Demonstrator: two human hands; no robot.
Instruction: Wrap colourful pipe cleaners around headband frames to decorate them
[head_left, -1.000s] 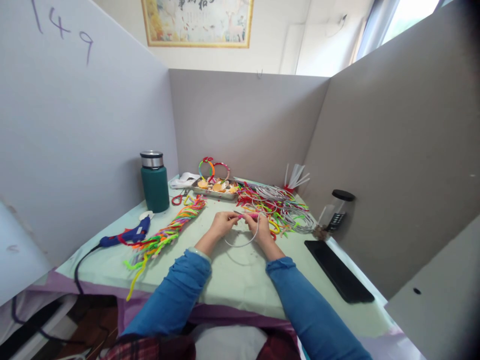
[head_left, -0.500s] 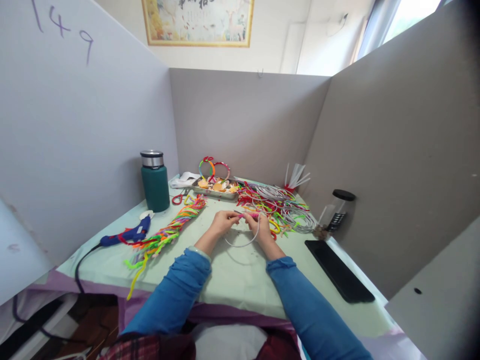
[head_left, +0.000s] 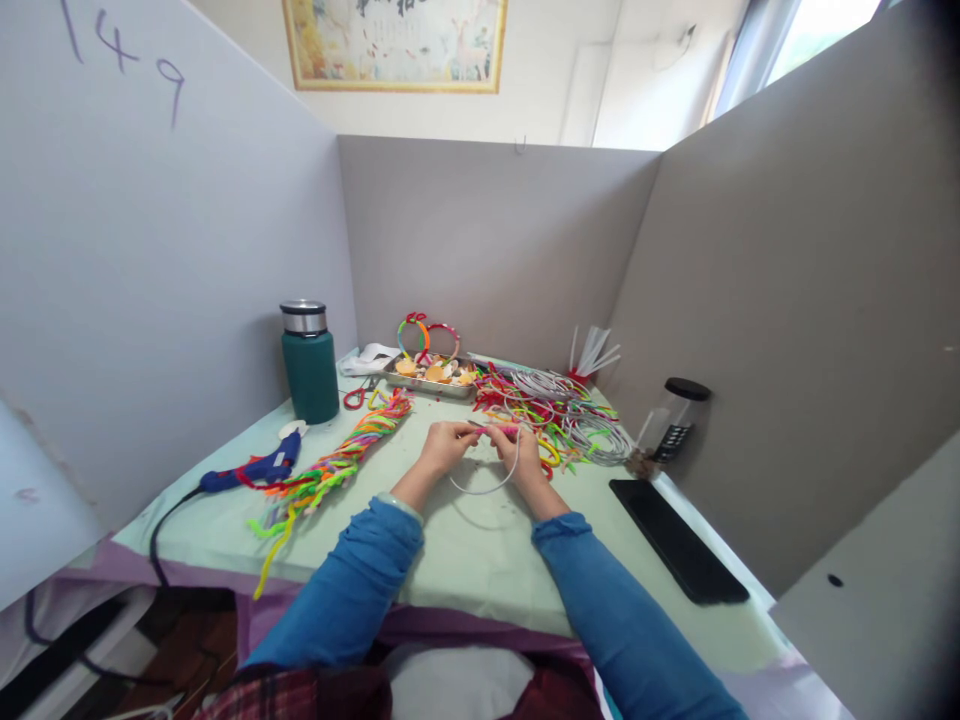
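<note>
Over the middle of the table I hold a thin pale headband hoop [head_left: 484,492], its curve hanging down toward me. A pink pipe cleaner [head_left: 510,431] is wound round the upper part of it. My left hand [head_left: 446,447] is closed, its fingertips pinching the pink pipe cleaner near one end. Closed round the wrapped stretch of the hoop is my right hand [head_left: 519,455], thumb and fingers pressed together. The two hands' fingertips nearly meet, and they hide part of the wrapping.
A twisted bundle of colourful pipe cleaners [head_left: 352,450], a blue glue gun [head_left: 259,468] and a green bottle [head_left: 310,375] are on the left. Behind are a metal tray [head_left: 431,388] and a heap of grey hoops [head_left: 600,435]. A black phone [head_left: 679,540] lies right, near a clear jar [head_left: 679,425].
</note>
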